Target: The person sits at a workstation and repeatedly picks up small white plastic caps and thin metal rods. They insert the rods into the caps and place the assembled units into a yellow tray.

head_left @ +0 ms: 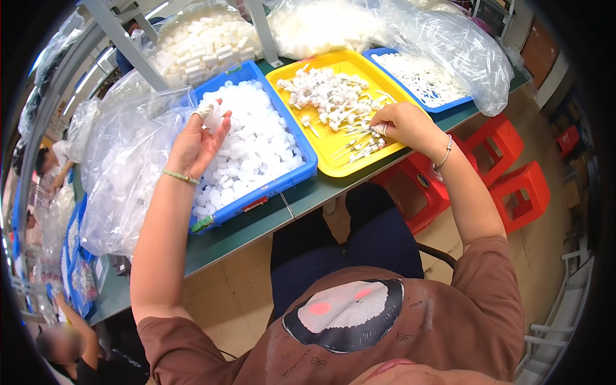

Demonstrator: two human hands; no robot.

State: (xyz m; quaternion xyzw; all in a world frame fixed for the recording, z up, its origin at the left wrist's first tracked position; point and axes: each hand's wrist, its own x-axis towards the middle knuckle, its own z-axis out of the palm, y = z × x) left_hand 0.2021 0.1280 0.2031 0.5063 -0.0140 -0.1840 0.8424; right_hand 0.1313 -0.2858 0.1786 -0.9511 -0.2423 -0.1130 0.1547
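Note:
My left hand (196,141) is raised over the left side of a blue tray (282,183) heaped with small white caps (256,144), and it pinches one white cap (213,117) between thumb and fingertips. My right hand (401,125) rests on the right part of a yellow tray (333,168), with its fingers closed on a thin white pump stem (378,128). A pile of white pump parts (327,96) fills the back of that tray, and several stems lie in a row (359,149) just under my right hand.
A second blue tray (449,102) of white parts sits at the far right under a clear plastic bag (462,51). More clear bags of white parts (199,42) stand behind and left (122,167). Red plastic stools (507,173) stand under the green table (256,228). Other people work at the left (61,343).

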